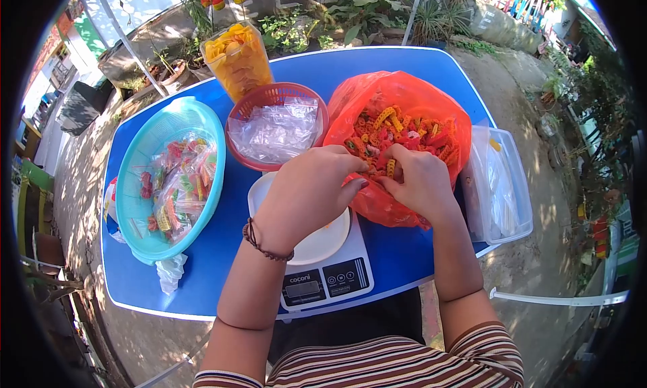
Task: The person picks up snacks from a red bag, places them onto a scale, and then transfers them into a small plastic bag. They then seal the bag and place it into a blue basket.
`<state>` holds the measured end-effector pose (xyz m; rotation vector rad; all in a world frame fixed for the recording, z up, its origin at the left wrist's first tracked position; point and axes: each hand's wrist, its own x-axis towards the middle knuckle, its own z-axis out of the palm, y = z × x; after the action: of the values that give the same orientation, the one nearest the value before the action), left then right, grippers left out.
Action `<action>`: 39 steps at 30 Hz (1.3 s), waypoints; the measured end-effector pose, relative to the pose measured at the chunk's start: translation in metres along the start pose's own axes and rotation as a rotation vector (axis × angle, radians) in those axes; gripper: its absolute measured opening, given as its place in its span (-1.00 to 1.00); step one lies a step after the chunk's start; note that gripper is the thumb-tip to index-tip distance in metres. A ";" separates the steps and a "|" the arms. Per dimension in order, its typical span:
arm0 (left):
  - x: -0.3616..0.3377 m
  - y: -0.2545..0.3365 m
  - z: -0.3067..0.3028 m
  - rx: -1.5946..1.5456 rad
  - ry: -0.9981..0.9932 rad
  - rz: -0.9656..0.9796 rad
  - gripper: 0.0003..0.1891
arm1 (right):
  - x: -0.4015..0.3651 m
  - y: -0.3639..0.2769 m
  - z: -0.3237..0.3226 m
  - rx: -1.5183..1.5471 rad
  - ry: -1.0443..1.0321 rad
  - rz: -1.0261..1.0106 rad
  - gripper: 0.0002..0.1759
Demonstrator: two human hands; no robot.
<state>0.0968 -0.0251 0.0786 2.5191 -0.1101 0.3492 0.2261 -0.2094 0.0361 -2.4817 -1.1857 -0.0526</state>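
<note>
Outdoors: sun and shade on the ground [549, 260], green plants [435, 17] at the back
Bench [397, 260]: blue top, white edge, with a light blue basket [178, 115] on the left and a scale [322, 287] in front
Red bag [384, 209]: on the bench, wide open, with curly snacks [431, 139] in it
Left hand [320, 179]: bent by the snacks, can't tell if it holds any
Right hand [421, 176]: fingers curled at the snacks, can't tell if it grips one

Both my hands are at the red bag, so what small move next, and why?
Probably move a few snack pieces from the red bag onto the white plate: your right hand is at the pieces, and the plate sits close by on the scale.
</note>
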 end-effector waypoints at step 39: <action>0.001 0.000 0.012 0.037 -0.063 0.096 -0.73 | 0.003 0.034 -0.013 1.022 -0.206 0.108 -0.77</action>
<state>0.1001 -0.0317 0.0695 2.5672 -0.2518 0.3127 0.2551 -0.2310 0.0372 -1.6389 -0.8222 0.6770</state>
